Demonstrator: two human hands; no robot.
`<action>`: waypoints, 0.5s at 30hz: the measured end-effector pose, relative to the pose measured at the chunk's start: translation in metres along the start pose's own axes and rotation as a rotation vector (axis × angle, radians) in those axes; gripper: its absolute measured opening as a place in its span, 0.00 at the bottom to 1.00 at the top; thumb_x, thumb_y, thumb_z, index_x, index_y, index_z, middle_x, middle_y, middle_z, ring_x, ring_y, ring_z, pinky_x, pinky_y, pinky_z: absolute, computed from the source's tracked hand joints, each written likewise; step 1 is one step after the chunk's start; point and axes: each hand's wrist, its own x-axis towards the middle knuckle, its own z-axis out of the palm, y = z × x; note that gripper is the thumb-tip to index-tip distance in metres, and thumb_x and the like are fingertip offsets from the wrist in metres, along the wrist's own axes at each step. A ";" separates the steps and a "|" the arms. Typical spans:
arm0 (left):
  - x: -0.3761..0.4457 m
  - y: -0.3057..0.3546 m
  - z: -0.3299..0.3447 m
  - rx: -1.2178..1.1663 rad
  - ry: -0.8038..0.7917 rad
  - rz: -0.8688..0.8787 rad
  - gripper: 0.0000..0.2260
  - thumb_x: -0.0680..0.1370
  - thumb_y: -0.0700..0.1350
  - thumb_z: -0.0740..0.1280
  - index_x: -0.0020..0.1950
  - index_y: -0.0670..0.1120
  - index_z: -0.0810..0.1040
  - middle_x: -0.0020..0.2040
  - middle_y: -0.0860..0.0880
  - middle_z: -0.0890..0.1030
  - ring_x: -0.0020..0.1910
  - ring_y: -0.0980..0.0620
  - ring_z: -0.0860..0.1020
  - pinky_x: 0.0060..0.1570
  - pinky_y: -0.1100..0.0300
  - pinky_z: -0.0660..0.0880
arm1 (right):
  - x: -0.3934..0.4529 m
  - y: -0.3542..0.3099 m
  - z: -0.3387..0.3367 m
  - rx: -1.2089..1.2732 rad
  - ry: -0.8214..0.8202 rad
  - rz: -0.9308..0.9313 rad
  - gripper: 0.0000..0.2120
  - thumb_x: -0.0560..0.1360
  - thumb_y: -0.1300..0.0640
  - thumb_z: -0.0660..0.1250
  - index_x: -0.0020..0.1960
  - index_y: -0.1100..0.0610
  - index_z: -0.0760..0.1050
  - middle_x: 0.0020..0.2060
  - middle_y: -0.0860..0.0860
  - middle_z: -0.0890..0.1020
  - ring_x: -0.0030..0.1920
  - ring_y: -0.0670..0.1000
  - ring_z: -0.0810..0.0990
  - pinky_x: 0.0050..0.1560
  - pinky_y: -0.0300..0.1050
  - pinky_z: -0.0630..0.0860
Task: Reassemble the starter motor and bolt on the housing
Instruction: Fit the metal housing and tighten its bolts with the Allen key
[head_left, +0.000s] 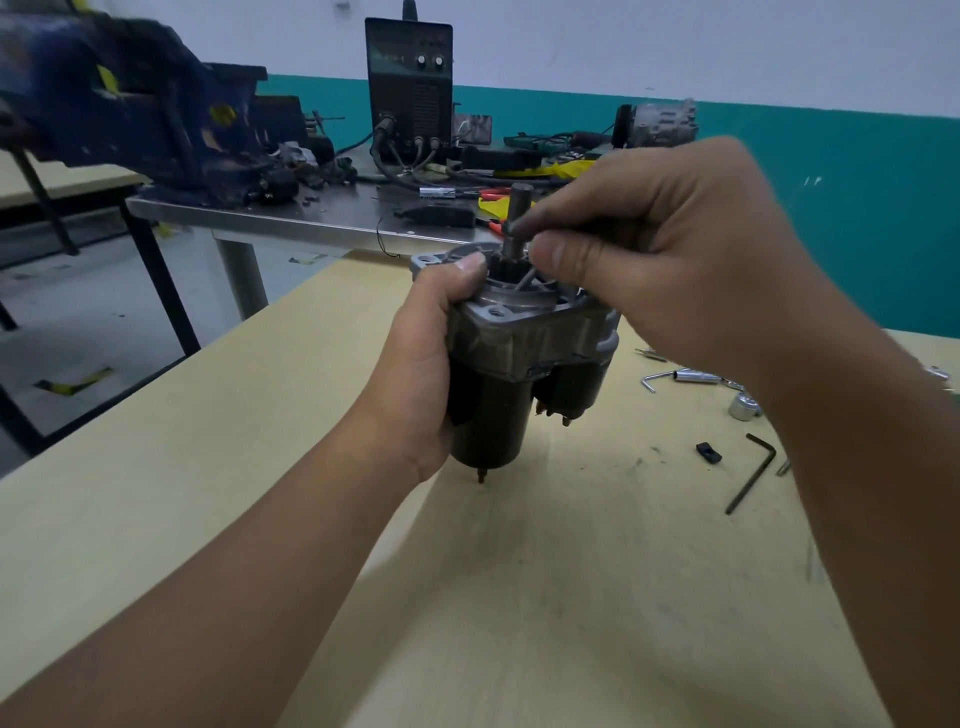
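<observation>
The starter motor (511, 374) stands upright over the yellow table (519, 597), near the table's far edge, with its grey housing (524, 322) on top and the black body below. A thin stud at its bottom points down to the table surface. The left hand (426, 358) grips the motor from the left side, thumb lying on the housing rim. The right hand (649, 244) is above the housing, and its thumb and forefinger pinch a thin metal tool (527, 278) that goes down into the housing opening, just beside the shaft (519, 213) that sticks up. The two hands are close together, both on the motor.

To the right of the motor, on the table, lie a black hex key (751, 473), a small black piece (708, 452), a silver socket (744, 406) and some silver bits (693, 375); the right forearm partly hides this area. The near part of the table in front of the motor is bare wood between the two forearms.

Behind the yellow table stands a metal bench (291, 218), its corner close to the motor. On it are a blue vise (124, 104), a black machine with knobs (409, 85) and cables, and many small tools, blurred.
</observation>
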 end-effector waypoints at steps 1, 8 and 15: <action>0.000 0.000 0.000 0.002 0.001 -0.002 0.15 0.68 0.63 0.67 0.45 0.58 0.87 0.47 0.52 0.87 0.46 0.54 0.85 0.51 0.49 0.74 | -0.001 0.000 0.002 0.029 0.017 0.006 0.12 0.76 0.61 0.75 0.58 0.51 0.82 0.43 0.43 0.84 0.44 0.44 0.85 0.44 0.38 0.82; 0.001 0.001 0.002 0.019 -0.018 -0.015 0.12 0.73 0.61 0.65 0.43 0.59 0.86 0.46 0.53 0.87 0.46 0.54 0.85 0.49 0.51 0.75 | -0.004 0.002 -0.005 0.053 0.122 -0.073 0.09 0.72 0.58 0.79 0.49 0.58 0.81 0.42 0.43 0.83 0.39 0.43 0.85 0.39 0.32 0.79; 0.000 0.002 0.004 0.013 -0.006 -0.025 0.13 0.75 0.60 0.63 0.43 0.60 0.87 0.47 0.52 0.88 0.45 0.54 0.86 0.43 0.57 0.80 | -0.003 0.005 0.003 0.071 0.147 -0.094 0.11 0.76 0.63 0.75 0.57 0.55 0.79 0.44 0.41 0.82 0.42 0.39 0.85 0.44 0.31 0.79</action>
